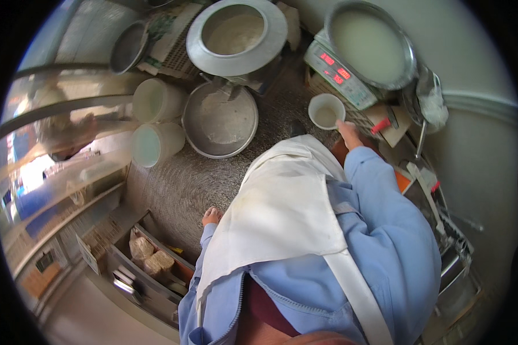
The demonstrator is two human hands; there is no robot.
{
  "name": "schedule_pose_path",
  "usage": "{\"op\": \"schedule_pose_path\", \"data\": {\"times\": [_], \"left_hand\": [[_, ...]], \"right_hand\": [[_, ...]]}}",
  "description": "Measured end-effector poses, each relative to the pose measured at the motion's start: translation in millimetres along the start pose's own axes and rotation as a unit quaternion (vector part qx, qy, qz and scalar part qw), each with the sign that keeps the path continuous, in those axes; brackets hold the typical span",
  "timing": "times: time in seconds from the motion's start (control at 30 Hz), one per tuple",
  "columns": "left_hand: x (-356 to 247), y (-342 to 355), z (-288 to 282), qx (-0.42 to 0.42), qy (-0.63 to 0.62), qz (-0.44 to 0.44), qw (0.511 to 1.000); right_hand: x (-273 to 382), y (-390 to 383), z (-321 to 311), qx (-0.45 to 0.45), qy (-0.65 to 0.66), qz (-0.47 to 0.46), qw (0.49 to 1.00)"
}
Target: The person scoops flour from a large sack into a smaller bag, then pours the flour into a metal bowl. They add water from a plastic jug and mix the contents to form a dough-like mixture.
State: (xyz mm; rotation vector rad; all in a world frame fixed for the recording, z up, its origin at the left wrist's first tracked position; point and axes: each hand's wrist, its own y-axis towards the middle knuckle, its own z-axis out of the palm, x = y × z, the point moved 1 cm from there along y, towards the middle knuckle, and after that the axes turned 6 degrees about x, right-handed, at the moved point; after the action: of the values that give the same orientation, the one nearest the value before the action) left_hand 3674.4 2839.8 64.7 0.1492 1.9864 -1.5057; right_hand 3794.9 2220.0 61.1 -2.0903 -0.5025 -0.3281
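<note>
A round white plastic cup (319,119) is in my right hand (347,131), gripped at its right side. A little pale liquid seems to lie in it. The cup is in front of a digital scale (360,95) with a lit red display. On that scale rests a big metal bowl (413,63) of cloudy whitish liquid (367,43). My left hand (212,216) hangs low by my apron (282,213), its fingers loosely curled with nothing visible in them. A wide, shallow metal basin (221,121) with whitish residue sits on the floor ahead of it.
A large metal pot with a broad rim (270,43) stands at the back. Two white buckets (166,100) are left of the basin. A red-handled tool (383,125) lies on the right counter. At lower left, a drawer (138,270) holds bagged goods. Dark textured floor (175,184) lies between.
</note>
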Motion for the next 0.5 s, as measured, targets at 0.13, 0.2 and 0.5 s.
{"op": "schedule_pose_path", "data": {"times": [0.13,0.2,0.5], "left_hand": [[-28.8,-44.2,31.2,-0.044,0.021,-0.017,0.999],[-30.2,-49.0,35.1,-0.042,0.033,-0.041,0.998],[22.2,-52.1,24.4,-0.159,-0.036,-0.046,0.986]], "right_hand": [[-8.0,7.8,2.9,0.002,0.015,-0.011,1.0],[-7.2,8.7,2.2,0.005,-0.013,-0.012,1.0],[45.9,-8.4,9.6,0.034,-0.114,-0.09,0.989]]}}
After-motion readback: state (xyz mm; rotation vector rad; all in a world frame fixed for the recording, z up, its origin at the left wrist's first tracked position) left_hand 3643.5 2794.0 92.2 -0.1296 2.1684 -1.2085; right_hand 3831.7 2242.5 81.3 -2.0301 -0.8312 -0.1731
